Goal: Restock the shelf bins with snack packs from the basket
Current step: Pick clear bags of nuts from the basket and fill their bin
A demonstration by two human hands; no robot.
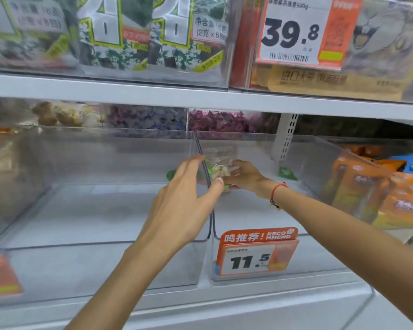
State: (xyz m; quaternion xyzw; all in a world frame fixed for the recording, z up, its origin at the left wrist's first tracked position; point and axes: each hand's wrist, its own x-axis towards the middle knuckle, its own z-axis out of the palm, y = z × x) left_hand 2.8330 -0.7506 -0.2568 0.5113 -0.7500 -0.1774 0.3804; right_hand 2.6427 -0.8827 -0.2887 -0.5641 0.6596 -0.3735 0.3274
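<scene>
A clear snack pack (218, 160) with pale pieces and a bit of green stands upright near the back of the right clear bin (260, 210). My right hand (246, 177) reaches into that bin and grips the pack from the right. My left hand (184, 194) comes in over the left clear bin (93, 210), its fingers straight across the wall between the two bins and its thumb tip touching the pack's lower left. One green pack (287, 173) lies at the right bin's back. Another green pack (173, 175) shows behind my left hand. The basket is out of view.
An orange price tag (253, 256) reading 11.5 hangs on the right bin's front. Orange snack packs (367, 191) fill the bin further right. The shelf board (200, 94) runs close above, with seaweed packs and a 39.8 tag (291, 32) on it. Candy bins sit behind.
</scene>
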